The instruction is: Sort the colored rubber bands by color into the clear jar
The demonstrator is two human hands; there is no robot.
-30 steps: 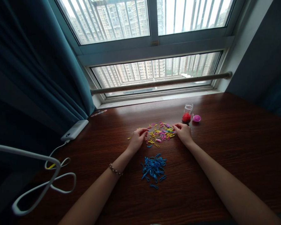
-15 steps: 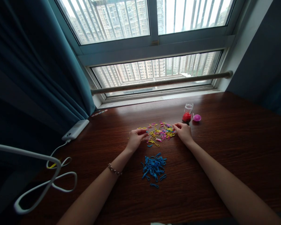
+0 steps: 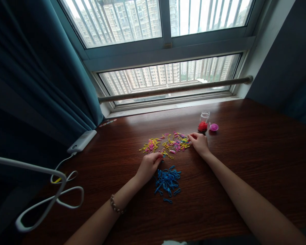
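My left hand is just above the blue pile, its thumb and fingers pinched on a small blue plastic clip. Below it lies a loose pile of blue plastic clips. My right hand rests at the right edge of a mixed pile of pink, yellow and a few blue clips. Its fingertips are pressed together, and what is between them is too small to make out. A pile of pink and yellow clips lies beyond my left hand.
A clear jar with red pieces inside stands behind my right hand, beside a purple lid. At the left are a white power bank and a looping white cable. The wooden table meets a window sill.
My left hand has come down toward me, from the left of the mixed pile to the stray blue clip, uncovering the pink and yellow pile. My right hand has hardly moved.
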